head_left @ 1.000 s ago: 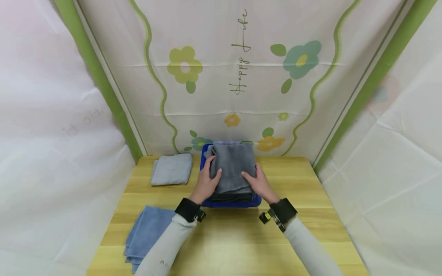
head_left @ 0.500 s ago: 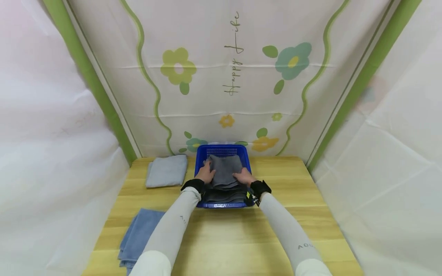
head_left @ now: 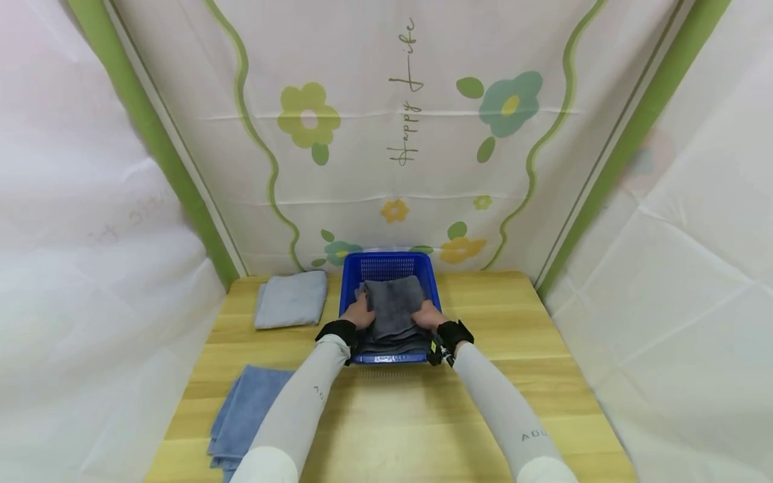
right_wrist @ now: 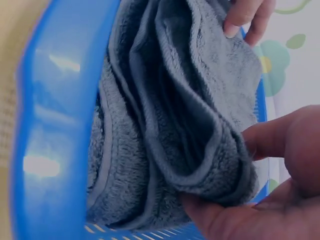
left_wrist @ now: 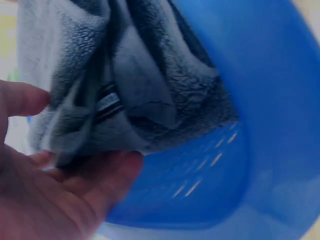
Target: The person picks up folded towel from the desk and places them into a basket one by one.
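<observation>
A folded dark grey towel [head_left: 395,302] lies inside the blue basket [head_left: 345,285], on top of other dark folded cloth. My left hand [head_left: 360,313] grips its left side, and in the left wrist view the thumb is above and the fingers [left_wrist: 117,175] are below, with a small striped label [left_wrist: 107,104] showing. On the right side my right hand [head_left: 428,316] pinches the layered edge between thumb and fingers, seen closely in the right wrist view, where the towel [right_wrist: 220,135] bulges in a rounded fold. Parts of both hands are hidden by cloth or rim.
A light grey folded towel [head_left: 292,300] lies left of the basket on the wooden table [head_left: 483,402]. Blue folded towels [head_left: 247,416] lie nearer, beside the left forearm. A flowered curtain [head_left: 362,154] hangs right behind the basket, and white sheets flank the table.
Both hands have lowered the grey towel from above the basket down into it. Over the last half second the towel has shifted slightly toward the basket's near side.
</observation>
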`<state>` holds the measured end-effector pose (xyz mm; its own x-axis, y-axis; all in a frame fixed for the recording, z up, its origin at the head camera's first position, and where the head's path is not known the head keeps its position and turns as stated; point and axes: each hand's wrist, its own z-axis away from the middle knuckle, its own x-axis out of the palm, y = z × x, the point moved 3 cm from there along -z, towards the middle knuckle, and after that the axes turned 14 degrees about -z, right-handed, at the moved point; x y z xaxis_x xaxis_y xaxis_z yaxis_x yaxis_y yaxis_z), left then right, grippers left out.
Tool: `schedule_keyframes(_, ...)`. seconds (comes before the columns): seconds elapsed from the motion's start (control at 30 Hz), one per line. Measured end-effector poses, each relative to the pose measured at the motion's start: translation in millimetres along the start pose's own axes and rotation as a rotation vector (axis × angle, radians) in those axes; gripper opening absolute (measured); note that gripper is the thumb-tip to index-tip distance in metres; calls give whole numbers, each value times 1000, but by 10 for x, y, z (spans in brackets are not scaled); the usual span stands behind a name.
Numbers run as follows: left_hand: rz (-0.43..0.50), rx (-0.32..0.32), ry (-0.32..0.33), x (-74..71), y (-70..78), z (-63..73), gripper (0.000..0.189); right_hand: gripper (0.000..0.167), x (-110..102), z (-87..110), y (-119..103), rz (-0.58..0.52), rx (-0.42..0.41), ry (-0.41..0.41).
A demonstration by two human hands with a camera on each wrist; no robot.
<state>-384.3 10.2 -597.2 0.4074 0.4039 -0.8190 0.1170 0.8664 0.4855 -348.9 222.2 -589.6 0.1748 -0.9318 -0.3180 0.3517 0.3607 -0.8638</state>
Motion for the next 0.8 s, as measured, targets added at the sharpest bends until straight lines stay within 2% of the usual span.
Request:
schedule_keyframes(0.1, -71, -1, -27, -10, 49, 123, 68, 75, -7, 40, 17, 20, 3, 32)
schedule_keyframes(0.17, -125, 34, -3, -62, 105, 248, 66, 80, -7, 78, 17, 34, 0, 53)
schedule_keyframes(0.27, -159, 112, 131, -217, 136, 524, 56, 82, 9, 189, -30, 65, -41, 70)
schedule_keyframes(0.37, -102, 183, 348, -400, 25, 872, 44, 83, 19, 383, -92, 110, -165, 119)
schedule_keyframes(0.43, -58, 177, 472, -479, -175, 1099, 41, 83, 27, 551, -101, 137, -282, 160)
schedule_keyframes(0.5, -2, 121, 531, -511, -464, 1309, 43, 83, 51, 727, -52, 177, -391, 191)
schedule_keyframes(0.53, 9, 73, 541, -510, -637, 1401, 45, 84, 71, 814, -8, 199, -438, 198)
schedule_keyframes(0.57, 32, 22, 548, -497, -821, 1486, 46, 87, 98, 880, 55, 244, -481, 204)
schedule_keyframes(0.7, 78, -187, 487, -324, -1541, 1745, 61, 98, 253, 1002, 346, 443, -592, 208)
schedule_keyframes(0.8, 77, -282, 456, -91, -1943, 1884, 69, 101, 333, 991, 518, 548, -634, 212)
